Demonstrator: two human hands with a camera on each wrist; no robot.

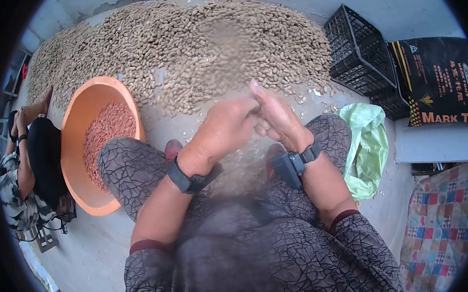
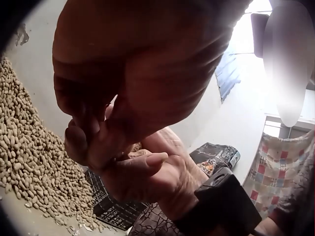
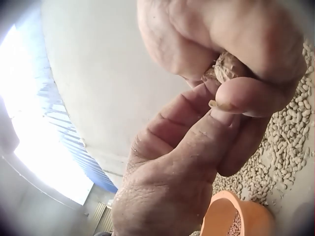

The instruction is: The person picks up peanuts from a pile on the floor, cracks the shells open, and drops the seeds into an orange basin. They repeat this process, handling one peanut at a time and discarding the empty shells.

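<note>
My left hand (image 1: 222,128) and right hand (image 1: 280,117) meet in front of me, above my knees; the left is blurred in the head view. Unshelled peanuts (image 3: 229,68) sit in the right hand's curled fingers, above its thumb (image 3: 246,97), in the right wrist view. There the left thumb (image 3: 211,130) presses up against the right thumb's tip, with the left fingers stretched toward the peanuts. From the left wrist, the fingertips of both hands crowd together, with the left hand dark in front. I cannot tell what the left fingertips hold.
A wide heap of unshelled peanuts (image 1: 186,48) covers the floor ahead. On the left, an orange basin (image 1: 71,149) holds reddish shelled kernels (image 1: 108,126), with another person (image 1: 23,173) beyond. A green bag (image 1: 369,149), black crates (image 1: 359,55) and a black printed sack (image 1: 442,77) stand right.
</note>
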